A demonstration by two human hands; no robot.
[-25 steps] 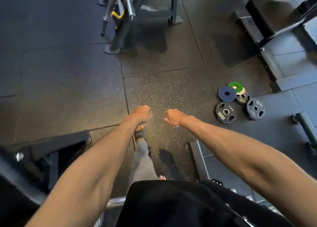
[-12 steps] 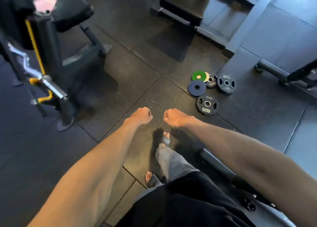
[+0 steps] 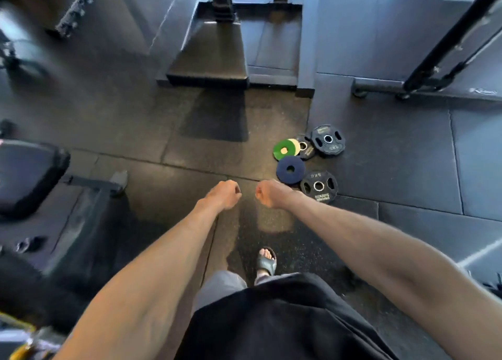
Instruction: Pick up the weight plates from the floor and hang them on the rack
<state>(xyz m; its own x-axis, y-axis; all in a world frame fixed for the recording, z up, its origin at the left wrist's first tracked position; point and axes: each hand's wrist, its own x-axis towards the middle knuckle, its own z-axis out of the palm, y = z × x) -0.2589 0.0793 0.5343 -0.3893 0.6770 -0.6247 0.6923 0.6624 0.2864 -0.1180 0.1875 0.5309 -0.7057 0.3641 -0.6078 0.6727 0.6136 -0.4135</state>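
Note:
Several weight plates lie flat on the dark rubber floor ahead and to the right. A black 5 kg plate [image 3: 319,186] is nearest, a blue plate [image 3: 290,169] beside it, a green plate [image 3: 283,149] behind that, a small black plate [image 3: 306,147] partly under the green one, and another black plate [image 3: 328,139] farthest. My left hand [image 3: 224,194] and my right hand [image 3: 269,193] are held out in front of me, fingers curled into fists, holding nothing. My right hand hovers just left of the blue and nearest black plates. No plate rack is identifiable.
A bench machine base [image 3: 209,60] stands straight ahead. A padded seat [image 3: 30,174] and its frame are at the left. A slanted black post on a floor rail [image 3: 423,87] stands at the right. My sandalled foot [image 3: 266,261] is on the speckled mat.
The view has swung left to right and I have stepped closer, so the plates now lie just beyond my right hand. Both hands stay fisted in the same pose.

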